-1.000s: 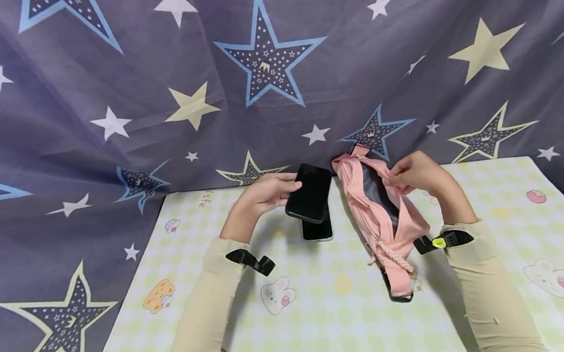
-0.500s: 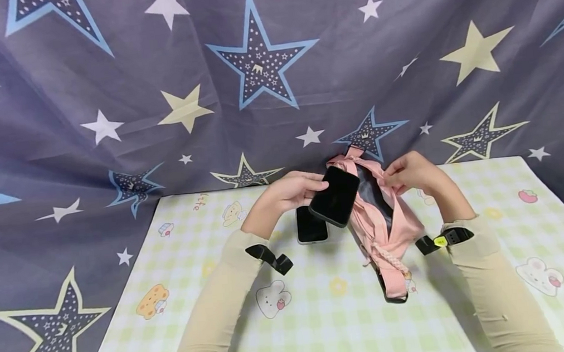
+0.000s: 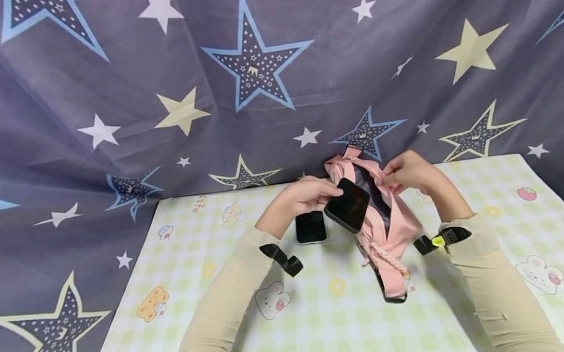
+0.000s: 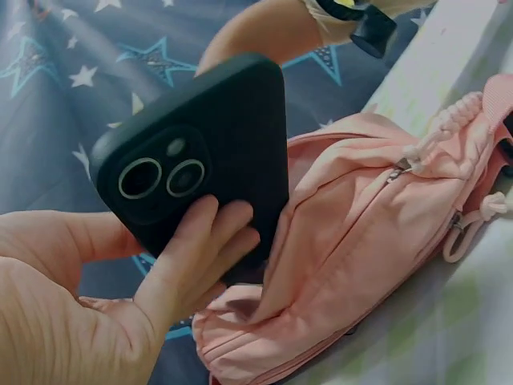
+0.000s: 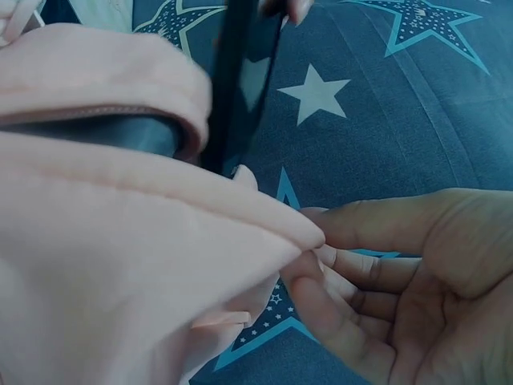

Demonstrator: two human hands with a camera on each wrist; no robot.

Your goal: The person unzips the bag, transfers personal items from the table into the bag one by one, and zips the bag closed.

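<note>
My left hand [image 3: 312, 194] grips a black smartphone [image 3: 348, 206] by one edge, thumb on the screen side. In the left wrist view its dark back with two large camera lenses [image 4: 186, 177] shows, fingers spread under it. The phone overlaps the left edge of a pink waist bag [image 3: 401, 222], whose long opening shows a dark grey lining [image 3: 373, 193]. My right hand [image 3: 407, 172] pinches the right edge of that opening between thumb and fingers, pulling the fabric up, as the right wrist view shows.
A second phone [image 3: 310, 227] lies screen up on the table just left of the bag. The green-and-white checked table cover [image 3: 296, 337] carries cartoon prints. Behind the table's far edge hangs a dark curtain [image 3: 320, 94] with stars.
My left hand has carried the black phone rightward, from above the second phone to over the bag's left edge. My right hand keeps its pinch on the bag's opening.
</note>
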